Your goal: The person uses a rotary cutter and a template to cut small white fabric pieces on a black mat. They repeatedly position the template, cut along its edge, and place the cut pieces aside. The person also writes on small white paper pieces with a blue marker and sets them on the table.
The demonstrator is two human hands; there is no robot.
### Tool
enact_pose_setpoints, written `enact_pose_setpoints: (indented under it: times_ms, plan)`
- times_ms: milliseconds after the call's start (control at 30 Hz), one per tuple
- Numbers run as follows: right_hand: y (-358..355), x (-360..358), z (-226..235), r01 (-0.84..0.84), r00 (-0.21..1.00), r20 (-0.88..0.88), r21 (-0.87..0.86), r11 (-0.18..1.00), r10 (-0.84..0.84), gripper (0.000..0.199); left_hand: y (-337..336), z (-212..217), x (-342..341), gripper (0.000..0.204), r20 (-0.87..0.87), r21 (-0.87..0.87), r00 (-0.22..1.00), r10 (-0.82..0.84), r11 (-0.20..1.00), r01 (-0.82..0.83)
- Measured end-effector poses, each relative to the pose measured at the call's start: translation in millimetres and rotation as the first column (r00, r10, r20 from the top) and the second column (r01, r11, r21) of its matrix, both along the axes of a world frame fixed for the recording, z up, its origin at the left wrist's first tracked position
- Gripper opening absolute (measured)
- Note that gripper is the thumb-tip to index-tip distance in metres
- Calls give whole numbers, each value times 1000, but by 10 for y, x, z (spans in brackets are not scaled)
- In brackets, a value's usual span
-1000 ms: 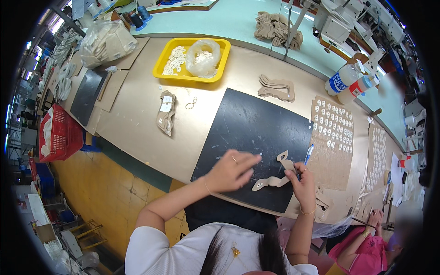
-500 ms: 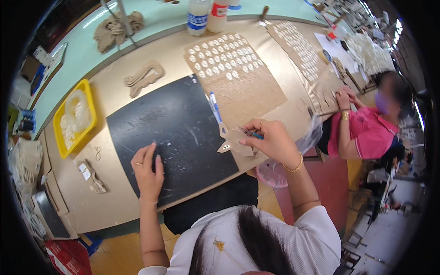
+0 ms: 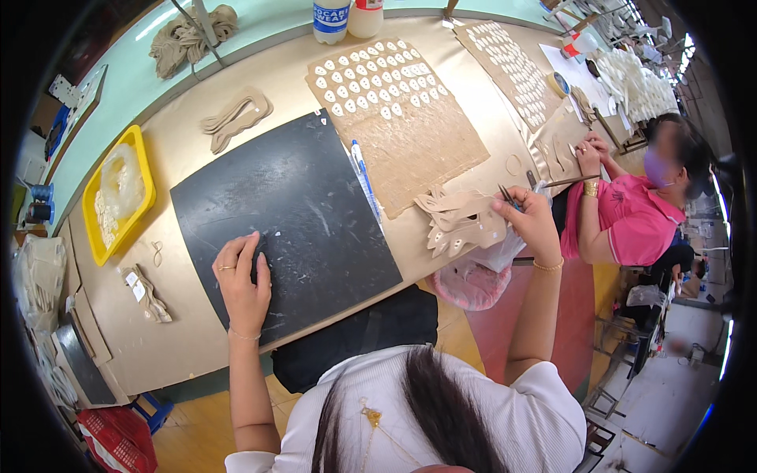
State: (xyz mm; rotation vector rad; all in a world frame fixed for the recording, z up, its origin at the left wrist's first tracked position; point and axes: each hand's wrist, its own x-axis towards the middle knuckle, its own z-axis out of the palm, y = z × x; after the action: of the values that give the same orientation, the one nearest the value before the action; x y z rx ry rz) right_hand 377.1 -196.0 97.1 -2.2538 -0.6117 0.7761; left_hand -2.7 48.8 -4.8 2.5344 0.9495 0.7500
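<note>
Left hand (image 3: 243,281) flat, palm down, fingers together; right hand (image 3: 530,221) outstretched, fingers pinched shut.

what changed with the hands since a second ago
The right hand let go of the single tan cut piece it held on the black mat and moved right to the stack of tan cut pieces at the table edge, gripping a thin tool. The left hand moved to the mat's near left part and rests flat there. The mat itself stayed put.

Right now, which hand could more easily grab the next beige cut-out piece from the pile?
Probably the right hand: it is already at the pile of beige cut-out pieces, while the left hand rests flat on the black mat, farther off.
</note>
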Motion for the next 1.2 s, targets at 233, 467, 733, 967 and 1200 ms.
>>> enact_pose_setpoints:
  times_ms: [233,467,733,967,1200]
  plan:
    - [307,187,-365,-22,802,597,-23,999,32,38,-157,91,195,41,33,-43,999,26,999,-24]
    - [1503,371,-404,-477,493,732,-225,850,470,22,-602,262,1047,42,82,-67,916,-394,914,399]
    - [2055,736,-513,-601,97,722,-506,618,685,13,-752,-25,1438,39,-126,-15,851,-510,859,513]
    - [2243,767,-454,-640,10,633,-590,492,774,10,-752,-33,1419,36,-114,-49,854,-508,861,506]
    - [2425,739,-471,-606,-81,525,-700,376,847,11,-751,-33,1406,35,-99,-59,853,-513,859,509]
